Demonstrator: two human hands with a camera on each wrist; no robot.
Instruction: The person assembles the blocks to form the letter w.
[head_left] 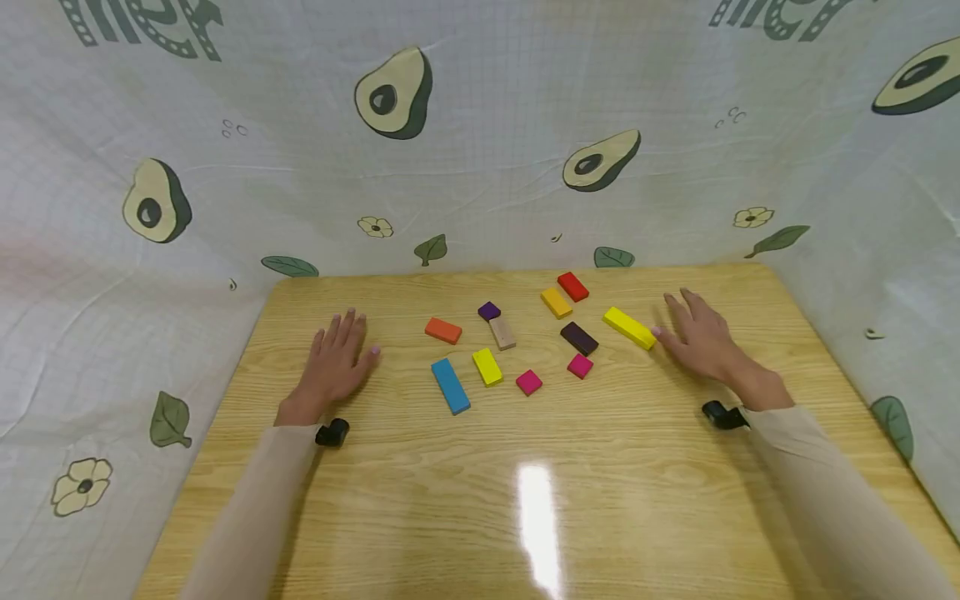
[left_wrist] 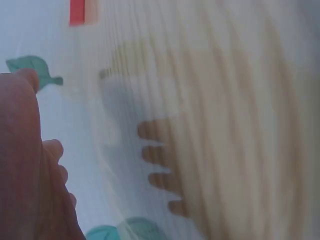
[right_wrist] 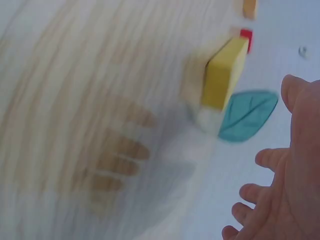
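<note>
My left hand [head_left: 333, 362] is at the left part of the table with fingers straight, holding nothing; the orange block [head_left: 443, 331] and the blue block [head_left: 451, 386] are the nearest pieces to it. Over on the right, my right hand [head_left: 697, 337] has its fingers spread and holds nothing. Its thumb is close by the end of the long yellow block [head_left: 628, 327]; whether they touch I cannot tell. That yellow block [right_wrist: 225, 72] also appears in the right wrist view, apart from the hand there. The left wrist view shows the left fingers at its edge and a red-orange block [left_wrist: 77, 12] at the top.
Between the hands lie a short yellow block [head_left: 487, 367], a plain wood block [head_left: 502, 332], a purple block [head_left: 489, 311], a dark block [head_left: 579, 338], two magenta blocks [head_left: 528, 382], an amber block [head_left: 557, 302] and a red block [head_left: 573, 287]. A printed cloth [head_left: 480, 200] hangs around the wooden table [head_left: 420, 500].
</note>
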